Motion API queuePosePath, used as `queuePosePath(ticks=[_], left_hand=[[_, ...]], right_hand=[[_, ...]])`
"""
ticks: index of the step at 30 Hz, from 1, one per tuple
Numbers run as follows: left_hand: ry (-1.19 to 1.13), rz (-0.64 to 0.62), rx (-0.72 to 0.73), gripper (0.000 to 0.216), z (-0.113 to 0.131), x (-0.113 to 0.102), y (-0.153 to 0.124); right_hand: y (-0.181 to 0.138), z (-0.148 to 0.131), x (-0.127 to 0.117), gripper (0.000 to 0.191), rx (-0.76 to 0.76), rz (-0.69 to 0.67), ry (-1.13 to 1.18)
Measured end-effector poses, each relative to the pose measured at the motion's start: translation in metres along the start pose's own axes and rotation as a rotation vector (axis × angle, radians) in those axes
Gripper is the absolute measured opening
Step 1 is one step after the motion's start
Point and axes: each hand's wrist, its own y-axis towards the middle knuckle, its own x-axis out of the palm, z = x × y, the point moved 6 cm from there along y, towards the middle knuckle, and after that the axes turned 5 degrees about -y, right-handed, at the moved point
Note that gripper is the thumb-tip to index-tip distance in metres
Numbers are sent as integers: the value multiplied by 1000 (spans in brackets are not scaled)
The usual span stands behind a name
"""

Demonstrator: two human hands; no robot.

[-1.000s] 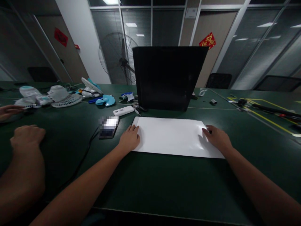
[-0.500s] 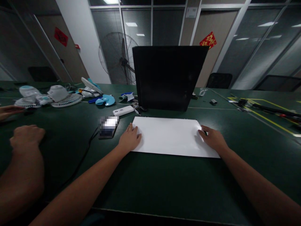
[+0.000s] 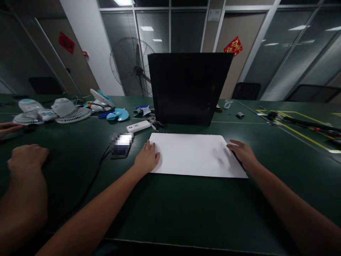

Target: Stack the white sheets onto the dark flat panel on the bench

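I see my left hand lying flat on the left edge of the white sheet, its grip open and holding nothing. My right hand rests at the sheet's right edge, grip open too, I think, though the fingertips are blurred. The sheet lies flat mid-tabletop, just before a black upright panel. A co-worker's fist sits near the left edge.

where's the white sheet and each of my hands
white sheet (image 3: 193, 154), head view, bare middle of the sheet
left hand (image 3: 147, 160), head view, back of the hand
right hand (image 3: 243, 155), head view, back of the hand
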Motion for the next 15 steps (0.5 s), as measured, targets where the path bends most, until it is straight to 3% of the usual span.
queuePosePath(ticks=[4,9,15], left_hand=[[27,14,15,66,1,2,1],[29,1,16,64,2,0,0],[-30,-19,-4,62,1,-5,0]], right_hand=[[6,1,-5,43,95,-27,302],[-2,-6,-6,46,174,-81,702],[-8,-13,-7,63,67,-111,756]])
